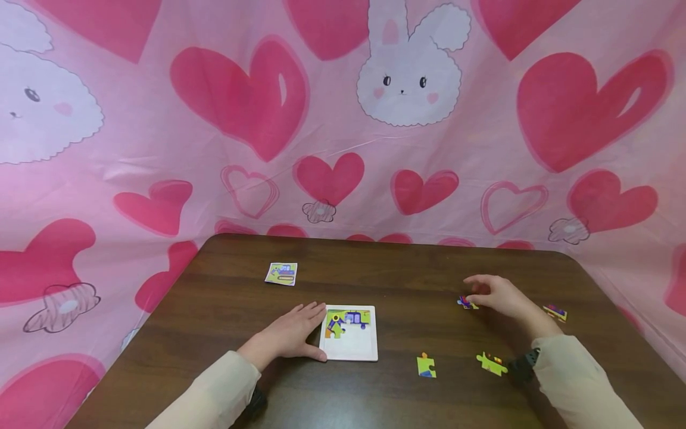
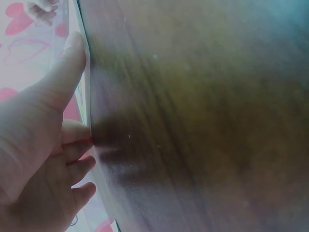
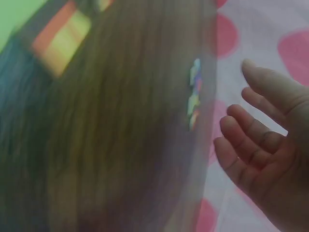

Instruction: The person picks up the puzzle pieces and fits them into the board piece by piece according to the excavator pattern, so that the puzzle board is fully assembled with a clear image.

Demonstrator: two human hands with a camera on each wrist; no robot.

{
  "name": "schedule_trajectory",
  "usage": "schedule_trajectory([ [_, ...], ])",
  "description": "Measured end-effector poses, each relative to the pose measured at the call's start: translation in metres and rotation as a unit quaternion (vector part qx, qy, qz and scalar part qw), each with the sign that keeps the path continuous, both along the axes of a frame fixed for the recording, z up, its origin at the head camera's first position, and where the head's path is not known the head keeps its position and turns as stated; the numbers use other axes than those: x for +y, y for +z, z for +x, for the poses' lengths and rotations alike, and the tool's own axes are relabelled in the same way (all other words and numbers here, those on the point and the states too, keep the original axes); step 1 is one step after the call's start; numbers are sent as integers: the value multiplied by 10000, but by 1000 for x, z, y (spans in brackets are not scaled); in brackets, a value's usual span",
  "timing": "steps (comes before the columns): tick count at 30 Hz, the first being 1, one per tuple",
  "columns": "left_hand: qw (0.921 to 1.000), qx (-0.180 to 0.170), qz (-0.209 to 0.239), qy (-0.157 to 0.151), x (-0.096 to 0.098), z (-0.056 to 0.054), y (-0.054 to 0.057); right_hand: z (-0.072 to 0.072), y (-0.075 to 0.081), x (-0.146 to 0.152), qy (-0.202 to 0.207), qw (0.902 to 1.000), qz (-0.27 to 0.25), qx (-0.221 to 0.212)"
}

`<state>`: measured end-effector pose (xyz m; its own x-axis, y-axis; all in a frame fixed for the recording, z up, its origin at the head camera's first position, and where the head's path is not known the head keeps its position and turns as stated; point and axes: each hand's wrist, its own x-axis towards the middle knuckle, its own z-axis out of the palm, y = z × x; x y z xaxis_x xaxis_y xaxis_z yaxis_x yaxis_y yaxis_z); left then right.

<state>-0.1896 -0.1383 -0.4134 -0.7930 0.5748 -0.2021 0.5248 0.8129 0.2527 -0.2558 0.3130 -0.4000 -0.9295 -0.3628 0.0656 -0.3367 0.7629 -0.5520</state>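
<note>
“Pale cloth is filling the foreground: a left sleeve (image 1: 206,387) is lying across the lower left of the frame. Is anything above it carrying print?”

“Left of centre, a small card (image 1: 281,273) is showing a blue digger, its drawn arm pointing left. Any lettering is too small for reading.”

“What is the left hand (image 1: 286,332) doing?”

“It's resting against the left edge of a white puzzle tray (image 1: 359,347), fingers extended and thumb spread wide, touching without gripping.”

“How is the tray lying?”

“It's lying flat just below the middle of the frame, looking about square, its sides running nearly upright. Fitted pieces (image 1: 356,317) are occupying its top and upper left.”

“And further right?”

“One green piece (image 1: 426,367) is pointing its orange tab upward, its long axis running up the frame. Beyond it, a blue-and-red piece (image 1: 464,304) is lying by the right thumb, and below, a second green piece (image 1: 492,363) is slanting down rightward.”

“Is the right hand (image 1: 498,295) holding anything?”

“Its fingers are curving loosely, gripping nothing in the right wrist view; whether the thumb is touching that piece, I cannot tell. Farthest right, a purple piece (image 1: 555,312) is tilting down rightward.”
</note>
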Motion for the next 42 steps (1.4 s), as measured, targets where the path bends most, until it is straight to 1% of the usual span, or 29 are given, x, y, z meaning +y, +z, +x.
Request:
schedule_trajectory([
  [5, 10000, 51, -26, -10, 1, 1, 1, 0, -6, 7, 217, 9993, 276, -97],
  [9, 10000, 54, -36, -8, 1, 2, 2, 0, -9, 10, 276, 9987, 391, -200],
  [14, 10000, 12, -18, 18, 2, 2, 4, -2, -13, 13, 269, 9987, 351, -249],
  [19, 10000, -25, 31, 24, 2, 2, 4, -3, -13, 14, 311, 9987, 309, -247],
  [26, 10000, 18, -17, 22, 1, 2, 3, -4, -14, 13, 366, 9984, 377, -198],
  [35, 10000, 23, -27, 24, 1, 1, 0, -5, -14, 14, 510, 9981, 323, -113],
  [39, 10000, -3, -39, 38, 1, 1, 1, -7, -13, 13, 515, 9983, 275, -9],
  [42, 10000, -4, -27, 13, 2, 1, 3, -8, -11, 11, 473, 9986, 156, 159],
])
